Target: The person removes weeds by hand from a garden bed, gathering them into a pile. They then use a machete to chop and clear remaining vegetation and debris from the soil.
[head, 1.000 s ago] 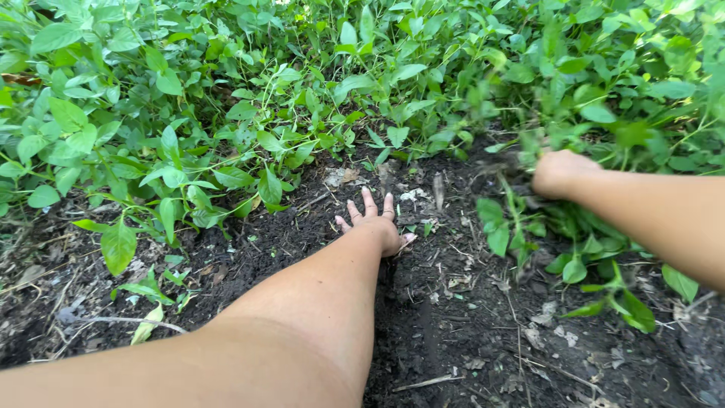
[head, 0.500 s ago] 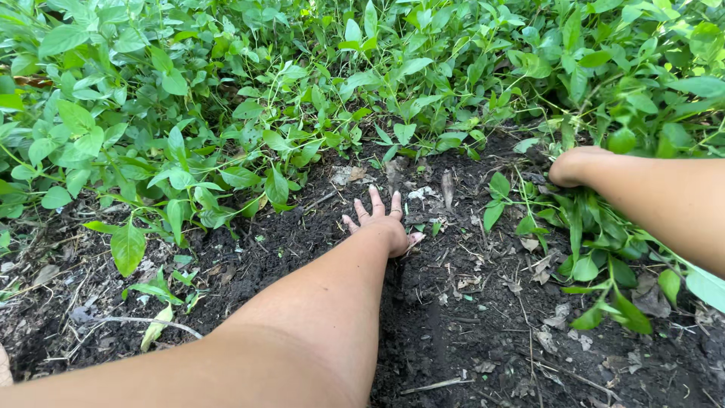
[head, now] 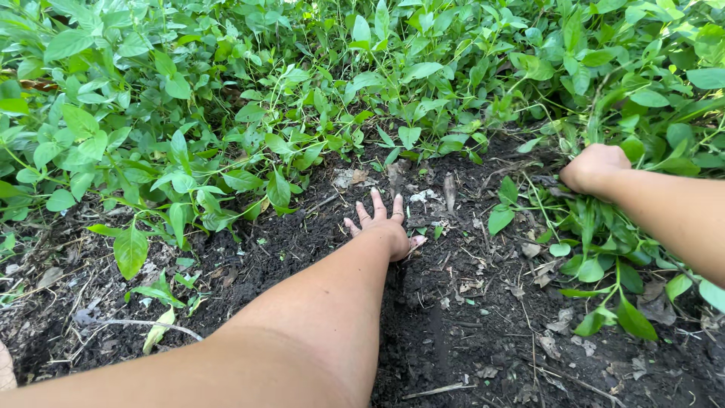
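Item: bare patch of dark soil, centre and lower right of your view. It is nearly black, crumbly and loose, scattered with pale dry leaf scraps, thin twigs and a few small green seedlings. It runs from under your forearm up to the edge of the dense green plants that fill the whole upper half.

Item: your left hand. It lies palm down on the soil near the middle of the patch, arm stretched far forward. The fingers are spread wide and flat, holding nothing; the thumb tip shows at the right side of the hand.

Item: your right hand. It is closed into a fist at the right edge of the patch, set in among a clump of leafy stems that droop below the wrist. The fingers curl away from the camera, so you cannot tell whether stems are actually clamped inside or only pressed against the knuckles.

Hidden or cut off: your left forearm covers the soil along the lower middle; your right arm leaves the frame at the right edge. The bases of the plants are lost under their own leaves. A pale rounded shape at the lower left edge is cut off and cannot be identified.
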